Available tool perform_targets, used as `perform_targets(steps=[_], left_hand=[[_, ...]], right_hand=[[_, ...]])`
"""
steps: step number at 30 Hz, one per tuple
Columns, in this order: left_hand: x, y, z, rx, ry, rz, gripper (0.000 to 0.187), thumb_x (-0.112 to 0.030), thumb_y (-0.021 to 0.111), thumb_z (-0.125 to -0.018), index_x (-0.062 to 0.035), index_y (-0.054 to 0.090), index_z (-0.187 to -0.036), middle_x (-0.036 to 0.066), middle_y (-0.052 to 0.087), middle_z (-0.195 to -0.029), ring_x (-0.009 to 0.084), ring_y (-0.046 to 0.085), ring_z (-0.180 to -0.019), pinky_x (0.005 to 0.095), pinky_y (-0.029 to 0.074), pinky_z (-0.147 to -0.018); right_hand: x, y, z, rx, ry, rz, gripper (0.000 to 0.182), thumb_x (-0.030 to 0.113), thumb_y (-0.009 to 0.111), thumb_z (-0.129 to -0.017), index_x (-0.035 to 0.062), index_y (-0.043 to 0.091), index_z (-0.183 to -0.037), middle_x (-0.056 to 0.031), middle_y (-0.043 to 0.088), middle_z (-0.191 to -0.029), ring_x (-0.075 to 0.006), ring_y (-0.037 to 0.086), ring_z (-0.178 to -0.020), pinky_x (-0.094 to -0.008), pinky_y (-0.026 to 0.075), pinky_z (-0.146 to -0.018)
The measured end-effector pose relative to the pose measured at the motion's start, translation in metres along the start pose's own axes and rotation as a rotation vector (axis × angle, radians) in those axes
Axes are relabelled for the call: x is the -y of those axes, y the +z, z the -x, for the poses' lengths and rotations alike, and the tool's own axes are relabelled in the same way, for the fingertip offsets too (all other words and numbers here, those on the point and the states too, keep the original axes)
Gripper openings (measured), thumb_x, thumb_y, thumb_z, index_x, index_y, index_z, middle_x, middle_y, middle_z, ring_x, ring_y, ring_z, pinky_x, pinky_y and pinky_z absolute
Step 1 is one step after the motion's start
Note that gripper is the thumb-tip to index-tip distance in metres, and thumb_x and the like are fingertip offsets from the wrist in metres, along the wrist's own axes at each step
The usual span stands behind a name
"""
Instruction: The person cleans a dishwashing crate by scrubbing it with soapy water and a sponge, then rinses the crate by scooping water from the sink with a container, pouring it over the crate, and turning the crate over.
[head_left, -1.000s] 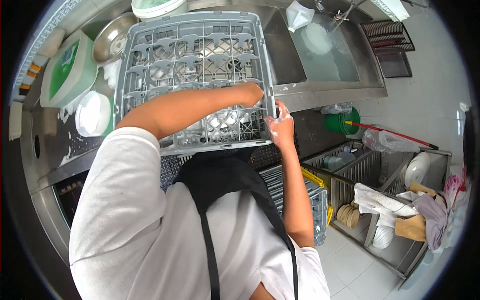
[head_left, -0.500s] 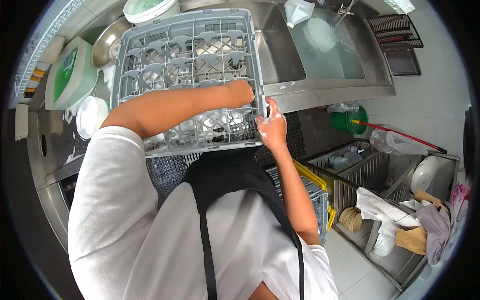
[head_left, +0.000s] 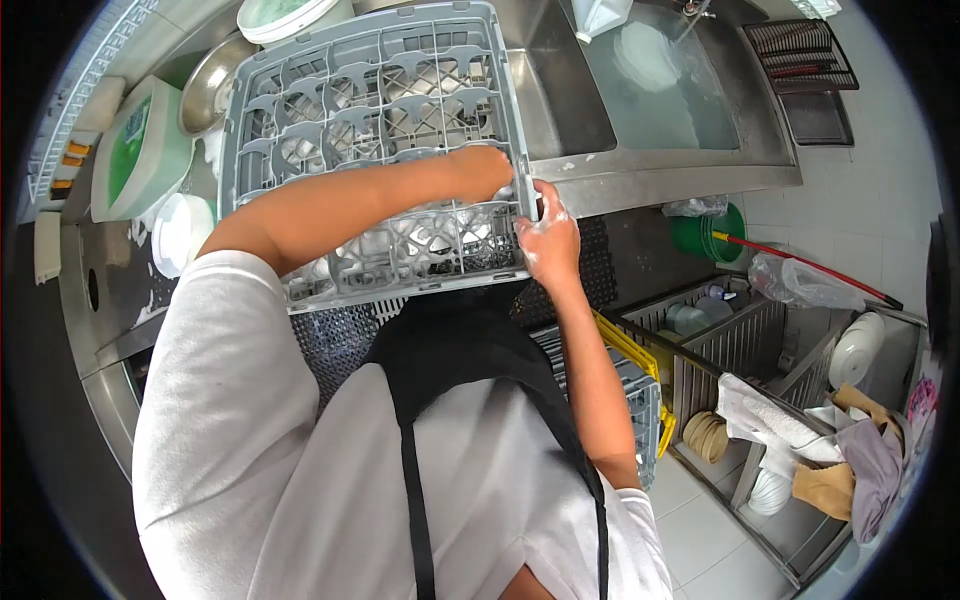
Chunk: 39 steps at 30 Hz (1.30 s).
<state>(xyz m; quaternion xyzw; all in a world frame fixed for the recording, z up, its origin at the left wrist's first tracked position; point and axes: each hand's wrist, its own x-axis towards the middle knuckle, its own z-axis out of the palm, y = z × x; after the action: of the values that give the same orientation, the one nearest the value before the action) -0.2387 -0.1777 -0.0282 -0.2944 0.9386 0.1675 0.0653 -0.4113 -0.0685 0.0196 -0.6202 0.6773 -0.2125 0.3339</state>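
A grey compartmented dish rack (head_left: 505, 95) stands in front of me at the sink's edge, with metal and pale items visible through its grid. My left arm reaches across it, and my left hand (head_left: 486, 174) is bent down into a compartment near the right side; its fingers are hidden. My right hand (head_left: 550, 240), with foam on it, grips the rack's right rim near the front corner, thumb and fingers around the edge.
Right of the rack is a sink with cloudy water (head_left: 665, 100). Left stand a steel bowl (head_left: 205, 92), a tub of green liquid (head_left: 145, 150) and a white container (head_left: 183, 235). A green bucket (head_left: 708, 240) and a metal cart (head_left: 735, 345) are at the right.
The view has shifted a little, so the rack sits slightly higher in it. My left hand remains down in the rack and my right hand still holds its rim.
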Motion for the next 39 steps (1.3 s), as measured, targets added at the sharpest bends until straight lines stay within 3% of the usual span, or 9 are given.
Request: perform_targets(steps=[10, 13, 16, 19, 20, 21, 28, 33, 39], left_hand=[[0.004, 0.003, -0.001, 0.057, -0.005, -0.019, 0.011, -0.005, 0.065, -0.076, 0.0028, 0.07, -0.082, 0.022, 0.071, -0.086, 0.0398, 0.07, -0.085, 0.0477, 0.057, -0.077], [0.001, 0.008, -0.005, 0.1, -0.076, -0.046, 0.013, -0.003, 0.067, -0.075, 0.0025, 0.072, -0.085, 0.022, 0.072, -0.093, 0.0372, 0.071, -0.09, 0.046, 0.058, -0.077], [-0.007, -0.009, -0.013, 0.323, -0.079, -0.073, 0.02, -0.002, 0.072, -0.071, 0.0017, 0.074, -0.091, 0.021, 0.073, -0.099, 0.0353, 0.072, -0.095, 0.0459, 0.058, -0.077], [0.0, -0.004, -0.034, 0.552, 0.006, -0.079, 0.025, -0.004, 0.075, -0.068, 0.0003, 0.075, -0.093, 0.02, 0.073, -0.1, 0.0346, 0.072, -0.095, 0.0472, 0.057, -0.076], [0.007, 0.004, -0.046, 0.608, 0.047, -0.077, 0.027, -0.005, 0.076, -0.066, -0.0002, 0.075, -0.093, 0.019, 0.074, -0.1, 0.0345, 0.072, -0.094, 0.0477, 0.057, -0.075], [0.01, -0.001, -0.046, 0.651, 0.123, -0.064, 0.025, -0.008, 0.075, -0.068, -0.0013, 0.075, -0.092, 0.019, 0.074, -0.096, 0.0342, 0.071, -0.092, 0.0492, 0.056, -0.075], [0.004, 0.001, -0.004, 0.154, 0.036, -0.009, 0.014, -0.007, 0.068, -0.075, -0.0004, 0.074, -0.086, 0.02, 0.073, -0.089, 0.0378, 0.071, -0.091, 0.0479, 0.057, -0.077], [-0.01, -0.009, 0.003, 0.116, -0.152, 0.005, 0.015, -0.006, 0.067, -0.075, 0.0005, 0.075, -0.086, 0.023, 0.073, -0.094, 0.0374, 0.072, -0.094, 0.0462, 0.058, -0.08], [0.001, -0.018, 0.02, -0.031, 0.018, 0.197, 0.02, -0.01, 0.06, -0.079, 0.0015, 0.071, -0.091, 0.024, 0.071, -0.089, 0.042, 0.07, -0.091, 0.0505, 0.056, -0.082]], right_hand=[[-0.005, 0.001, -0.007, 0.036, 0.003, -0.015, 0.053, 0.011, 0.067, -0.079, 0.0117, 0.054, -0.13, -0.0218, 0.067, -0.114, -0.0429, 0.063, -0.107, -0.0476, 0.049, -0.092], [-0.014, 0.008, -0.01, -0.049, -0.079, -0.034, 0.049, 0.005, 0.069, -0.079, 0.0091, 0.056, -0.126, -0.015, 0.071, -0.095, -0.0298, 0.068, -0.086, -0.0379, 0.051, -0.08], [-0.015, 0.009, -0.01, -0.05, -0.066, -0.037, 0.049, 0.004, 0.069, -0.078, 0.0078, 0.056, -0.126, -0.0148, 0.071, -0.096, -0.0283, 0.069, -0.087, -0.0371, 0.051, -0.081], [-0.004, 0.004, -0.006, -0.011, -0.021, -0.018, 0.05, 0.003, 0.069, -0.078, 0.0067, 0.056, -0.126, -0.0157, 0.071, -0.098, -0.0292, 0.069, -0.089, -0.037, 0.051, -0.082], [-0.009, 0.005, -0.006, 0.008, -0.033, -0.065, 0.052, 0.012, 0.067, -0.077, 0.0147, 0.056, -0.129, -0.0225, 0.068, -0.105, -0.0424, 0.065, -0.099, -0.0473, 0.051, -0.087], [-0.013, 0.009, -0.006, -0.033, -0.078, -0.044, 0.052, 0.012, 0.067, -0.078, 0.0147, 0.056, -0.129, -0.0221, 0.068, -0.105, -0.0422, 0.065, -0.099, -0.0472, 0.051, -0.087], [-0.008, 0.007, -0.003, -0.03, -0.045, -0.016, 0.052, 0.012, 0.068, -0.079, 0.0163, 0.055, -0.129, -0.024, 0.069, -0.097, -0.0449, 0.066, -0.096, -0.0485, 0.05, -0.083], [-0.006, 0.007, -0.005, -0.04, -0.11, -0.04, 0.051, 0.01, 0.067, -0.08, 0.0145, 0.054, -0.129, -0.0229, 0.069, -0.103, -0.0442, 0.066, -0.097, -0.047, 0.051, -0.084], [-0.021, 0.012, -0.01, -0.022, -0.097, -0.144, 0.051, 0.006, 0.068, -0.079, 0.0123, 0.055, -0.128, -0.02, 0.07, -0.102, -0.0387, 0.068, -0.095, -0.0424, 0.051, -0.085]])
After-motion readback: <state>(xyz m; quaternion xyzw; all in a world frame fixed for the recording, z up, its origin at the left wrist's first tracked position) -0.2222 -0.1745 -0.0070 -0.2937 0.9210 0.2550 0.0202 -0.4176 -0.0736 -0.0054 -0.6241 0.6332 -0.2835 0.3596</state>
